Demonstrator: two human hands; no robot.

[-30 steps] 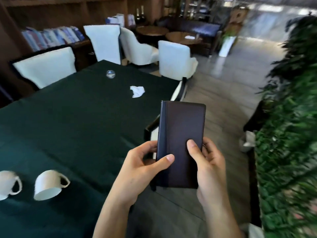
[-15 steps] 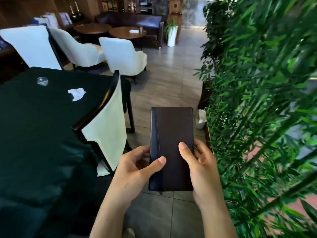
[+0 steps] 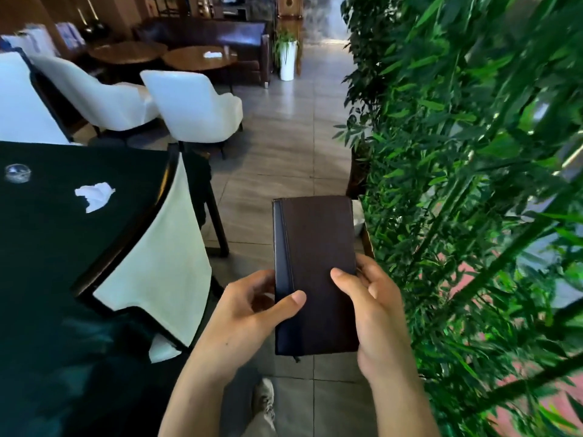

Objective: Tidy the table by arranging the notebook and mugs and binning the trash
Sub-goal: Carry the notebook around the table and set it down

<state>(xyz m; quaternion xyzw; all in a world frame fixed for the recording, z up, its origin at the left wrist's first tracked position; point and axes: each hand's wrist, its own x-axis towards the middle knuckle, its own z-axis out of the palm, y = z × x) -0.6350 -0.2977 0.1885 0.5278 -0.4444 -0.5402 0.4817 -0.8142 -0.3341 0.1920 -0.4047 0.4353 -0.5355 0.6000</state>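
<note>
The closed notebook (image 3: 315, 272) is gripped by both hands (image 3: 252, 307), off the table (image 3: 47, 247) over the floor, so the arranging step is judged in hand; setting it down squarely is called for next.

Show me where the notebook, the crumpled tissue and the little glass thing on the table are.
notebook (image 3: 318, 263): head view, middle of its dark cover, above both thumbs.
crumpled tissue (image 3: 94, 194): head view, centre of the white wad on the green tablecloth.
small glass object (image 3: 17, 172): head view, its clear rounded top.
</note>
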